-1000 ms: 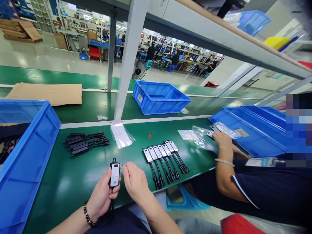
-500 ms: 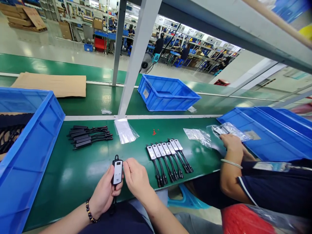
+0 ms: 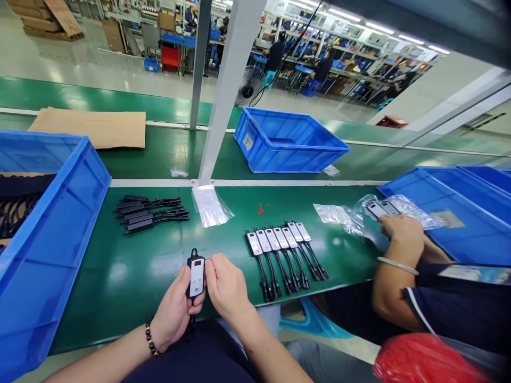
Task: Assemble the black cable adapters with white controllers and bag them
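A small black device with a silver-grey face and a loop on top, a cabled controller (image 3: 196, 279), stands upright in my left hand (image 3: 174, 306), thumb and fingers wrapped round it. My right hand (image 3: 227, 282) is closed in a pinch against the controller's right edge; whatever its fingertips hold is hidden. To the right lies a row of like controllers (image 3: 280, 238), faces up, cables toward me. On the left is a pile of black cabled units (image 3: 146, 215), their faces not showing. Tiny red pieces (image 3: 261, 209) and a clear plastic bag (image 3: 211, 206) lie beyond my hands.
A blue crate (image 3: 75, 229) with black cabled parts stands at left, another blue crate (image 3: 291, 154) behind a white post (image 3: 223, 90). At right a co-worker's hands (image 3: 403, 234) handle similar devices beside plastic bags (image 3: 339, 217) and blue crates (image 3: 459, 213). Cardboard (image 3: 91, 127) lies at back left.
The view has shifted slightly, so most things sit a little higher and farther right. My left hand keeps its hold on the controller, with my right fingers still at its edge.
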A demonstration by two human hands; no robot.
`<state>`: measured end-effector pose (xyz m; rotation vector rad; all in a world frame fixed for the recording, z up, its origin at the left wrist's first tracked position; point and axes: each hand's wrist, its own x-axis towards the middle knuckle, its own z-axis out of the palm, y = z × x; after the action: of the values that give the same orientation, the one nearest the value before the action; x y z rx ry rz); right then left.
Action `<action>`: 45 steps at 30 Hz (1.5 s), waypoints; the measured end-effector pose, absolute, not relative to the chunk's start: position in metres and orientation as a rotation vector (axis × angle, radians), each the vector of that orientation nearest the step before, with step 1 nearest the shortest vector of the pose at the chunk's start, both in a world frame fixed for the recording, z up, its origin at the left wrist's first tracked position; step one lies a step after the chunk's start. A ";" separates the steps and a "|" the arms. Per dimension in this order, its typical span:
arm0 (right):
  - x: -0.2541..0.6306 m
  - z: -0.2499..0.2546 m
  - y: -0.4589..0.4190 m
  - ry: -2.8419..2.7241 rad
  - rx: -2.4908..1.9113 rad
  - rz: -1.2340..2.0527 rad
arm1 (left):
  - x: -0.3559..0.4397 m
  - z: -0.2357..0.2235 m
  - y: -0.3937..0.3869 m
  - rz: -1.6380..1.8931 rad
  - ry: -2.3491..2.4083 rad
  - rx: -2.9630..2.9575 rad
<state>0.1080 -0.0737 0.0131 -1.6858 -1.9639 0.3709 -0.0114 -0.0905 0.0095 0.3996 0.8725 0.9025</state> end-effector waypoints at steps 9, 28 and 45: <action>0.109 0.006 -0.073 -1.980 -1.717 0.286 | -0.008 0.007 -0.088 0.899 0.878 0.438; 0.108 0.008 -0.062 -1.925 -1.632 0.735 | -0.014 0.001 -0.087 0.906 0.847 0.429; 0.072 -0.039 0.007 -2.400 -2.027 0.265 | -0.093 -0.006 -0.079 1.276 0.999 0.215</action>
<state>0.0718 0.0065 -0.0387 -2.0272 -2.4000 0.2649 -0.0935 -0.0794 -0.0055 0.2154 0.9988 1.2757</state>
